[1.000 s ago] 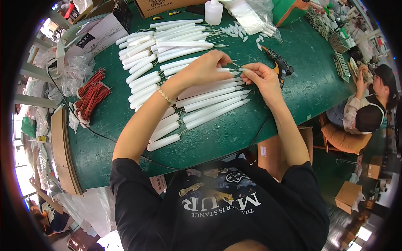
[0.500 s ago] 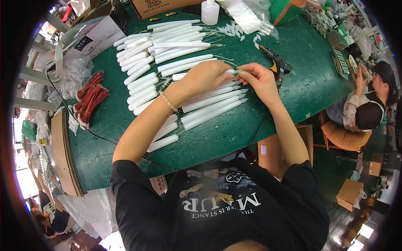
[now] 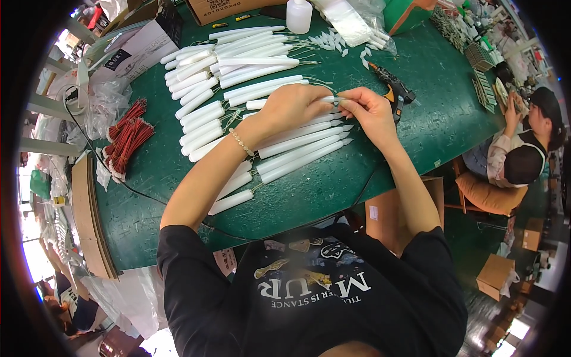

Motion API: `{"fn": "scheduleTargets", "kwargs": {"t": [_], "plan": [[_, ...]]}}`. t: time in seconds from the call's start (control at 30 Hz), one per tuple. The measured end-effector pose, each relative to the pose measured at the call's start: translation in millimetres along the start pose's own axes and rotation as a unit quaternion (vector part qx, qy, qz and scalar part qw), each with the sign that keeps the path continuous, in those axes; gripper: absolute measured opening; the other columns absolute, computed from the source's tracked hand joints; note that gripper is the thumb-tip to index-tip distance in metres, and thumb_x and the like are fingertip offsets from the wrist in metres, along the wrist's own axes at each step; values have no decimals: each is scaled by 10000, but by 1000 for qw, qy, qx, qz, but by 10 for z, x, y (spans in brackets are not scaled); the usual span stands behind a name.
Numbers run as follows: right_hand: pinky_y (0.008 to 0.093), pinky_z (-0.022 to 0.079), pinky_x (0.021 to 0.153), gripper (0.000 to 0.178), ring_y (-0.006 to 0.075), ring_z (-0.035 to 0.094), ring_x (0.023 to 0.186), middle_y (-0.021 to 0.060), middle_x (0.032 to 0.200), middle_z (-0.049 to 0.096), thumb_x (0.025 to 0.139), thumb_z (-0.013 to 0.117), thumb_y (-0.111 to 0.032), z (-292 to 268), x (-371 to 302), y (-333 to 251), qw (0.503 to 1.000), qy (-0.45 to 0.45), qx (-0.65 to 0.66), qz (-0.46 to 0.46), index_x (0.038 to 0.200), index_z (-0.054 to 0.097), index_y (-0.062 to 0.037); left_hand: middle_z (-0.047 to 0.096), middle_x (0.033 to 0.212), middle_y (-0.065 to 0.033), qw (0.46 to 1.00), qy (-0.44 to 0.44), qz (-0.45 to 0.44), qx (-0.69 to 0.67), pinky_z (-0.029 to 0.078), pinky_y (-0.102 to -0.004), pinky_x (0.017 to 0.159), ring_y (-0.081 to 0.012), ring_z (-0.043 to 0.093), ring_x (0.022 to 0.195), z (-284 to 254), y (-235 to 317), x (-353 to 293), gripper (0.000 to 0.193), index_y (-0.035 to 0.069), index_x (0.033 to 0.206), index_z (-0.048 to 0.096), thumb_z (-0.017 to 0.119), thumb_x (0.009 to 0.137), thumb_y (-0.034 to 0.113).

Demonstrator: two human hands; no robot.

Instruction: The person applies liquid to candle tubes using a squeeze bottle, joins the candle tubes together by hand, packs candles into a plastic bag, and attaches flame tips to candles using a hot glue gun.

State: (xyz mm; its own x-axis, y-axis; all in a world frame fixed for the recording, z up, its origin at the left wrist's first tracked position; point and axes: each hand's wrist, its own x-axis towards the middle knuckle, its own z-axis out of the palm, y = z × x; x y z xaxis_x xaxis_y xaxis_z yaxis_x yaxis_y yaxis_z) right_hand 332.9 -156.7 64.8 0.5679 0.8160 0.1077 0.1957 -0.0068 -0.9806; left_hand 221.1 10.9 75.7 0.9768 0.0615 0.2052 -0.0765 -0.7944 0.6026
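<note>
My left hand (image 3: 297, 108) is closed around the right end of a white LED taper candle (image 3: 256, 104), whose body is mostly hidden beneath it. At that end, my right hand (image 3: 370, 113) pinches a small pale flame-shaped tip (image 3: 337, 101). The fingertips of both hands almost meet there. Just below lie finished-looking white candles (image 3: 303, 159) with pointed tips at their right ends. Above and left is a stack of white candle tubes (image 3: 256, 52), with thin wires trailing from several of them. Loose translucent flame tips (image 3: 328, 41) are scattered beyond my hands.
A black and orange glue gun (image 3: 394, 88) lies right of my right hand. Red wire bundles (image 3: 128, 146) sit at the left, near a black cable (image 3: 140, 193). A white bottle (image 3: 298, 16) and cardboard box (image 3: 223, 11) stand at the back. Another person (image 3: 523, 143) sits at right.
Both hands stay at the candle's end with almost no movement. My right fingers have shifted very slightly at the tip.
</note>
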Motion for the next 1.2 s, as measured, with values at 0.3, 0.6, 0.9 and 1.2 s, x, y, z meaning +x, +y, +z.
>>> {"fn": "scheduleTargets", "kwargs": {"t": [0.3, 0.6, 0.9, 1.2], "plan": [[193, 471, 663, 116, 66, 575, 700, 45, 800, 632, 882, 554, -34, 22, -15, -21, 1000, -10, -24, 3, 965, 604, 30, 640, 823, -139, 1000, -13, 13, 4, 462, -395, 660, -329, 600, 761, -2, -3, 11, 249, 101, 1017, 632, 573, 836, 261], [345, 427, 667, 129, 255, 531, 739, 95, 750, 560, 833, 584, -133, -154, 172, -124, 878, -58, -392, -269, 849, 577, -5, 628, 807, -151, 998, -14, 32, 60, 459, -426, 662, -348, 595, 754, -36, -44, 12, 245, 76, 1006, 608, 566, 843, 253], [384, 386, 646, 188, 314, 473, 722, 130, 720, 489, 863, 527, -171, -199, 369, -86, 879, -148, -348, -291, 774, 514, -6, 625, 750, -158, 995, 41, 62, 60, 450, -449, 634, -352, 596, 722, -52, -26, 23, 215, 86, 911, 606, 538, 863, 284], [361, 393, 646, 208, 274, 489, 708, 116, 715, 499, 879, 530, -181, -173, 356, -100, 911, -135, -321, -220, 792, 521, 8, 627, 743, -147, 998, 40, 35, 31, 456, -440, 621, -341, 600, 714, -46, 7, 53, 237, 80, 926, 613, 553, 855, 299]]}}
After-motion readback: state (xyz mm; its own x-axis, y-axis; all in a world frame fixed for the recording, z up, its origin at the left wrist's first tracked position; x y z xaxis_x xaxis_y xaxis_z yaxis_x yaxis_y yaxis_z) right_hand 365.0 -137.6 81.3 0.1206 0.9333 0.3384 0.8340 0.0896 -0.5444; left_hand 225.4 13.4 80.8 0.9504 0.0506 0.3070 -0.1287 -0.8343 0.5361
